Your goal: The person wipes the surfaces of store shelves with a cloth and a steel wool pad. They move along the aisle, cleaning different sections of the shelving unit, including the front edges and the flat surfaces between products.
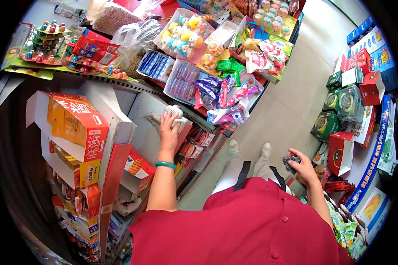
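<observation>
On the pale shelf top (141,117) at the left, my left hand (168,132), with a green bangle on its wrist, presses down on a bunched whitish cloth (174,111). Its fingers lie over the near side of the cloth, and part of the cloth spreads out to the left. Off to my right, above the floor, my right hand (303,166) is closed around a dark grey, rough-looking scouring pad (290,164). Beside my left hand, small red packets (191,148) fill the shelf below.
Orange-red food cartons (77,126) stand on the left rack. Ahead, a display table carries toy tubs (184,37), purple-wrapped sweets (212,88) and blue packets (155,66). Green boxes (326,125) and red boxes (340,152) line the right shelf. Tiled floor (276,108) runs between.
</observation>
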Motion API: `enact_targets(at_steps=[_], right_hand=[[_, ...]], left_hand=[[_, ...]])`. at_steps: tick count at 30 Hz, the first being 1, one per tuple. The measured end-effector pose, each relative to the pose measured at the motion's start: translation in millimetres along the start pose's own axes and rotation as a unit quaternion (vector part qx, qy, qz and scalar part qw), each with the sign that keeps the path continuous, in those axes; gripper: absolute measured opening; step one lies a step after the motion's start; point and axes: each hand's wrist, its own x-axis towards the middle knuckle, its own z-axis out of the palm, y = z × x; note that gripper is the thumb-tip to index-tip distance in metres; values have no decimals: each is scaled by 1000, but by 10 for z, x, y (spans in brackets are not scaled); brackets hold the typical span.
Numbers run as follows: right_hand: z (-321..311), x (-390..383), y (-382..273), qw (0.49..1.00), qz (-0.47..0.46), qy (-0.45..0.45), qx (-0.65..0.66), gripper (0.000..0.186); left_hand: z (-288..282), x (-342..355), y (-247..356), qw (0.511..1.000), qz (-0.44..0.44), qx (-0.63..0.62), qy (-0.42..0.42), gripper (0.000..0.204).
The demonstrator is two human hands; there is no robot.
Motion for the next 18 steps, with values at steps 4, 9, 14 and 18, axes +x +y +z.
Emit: enact_targets(at_steps=[4, 9, 14, 18], right_hand=[[23, 39, 22, 1000, 8, -17, 1, 47], [88, 79, -106, 1000, 5, -23, -5, 47], [76, 176, -85, 999, -5, -38, -20, 48], [84, 222, -106, 999, 0, -41, -9, 48]], left_hand=[[162, 144, 183, 1000, 3, 4, -8, 28], [47, -78, 135, 1000, 5, -16, 7, 25], [-325, -627, -109, 997, -68, 24, 40, 28], [-478, -977, -363, 979, -164, 54, 108, 34]])
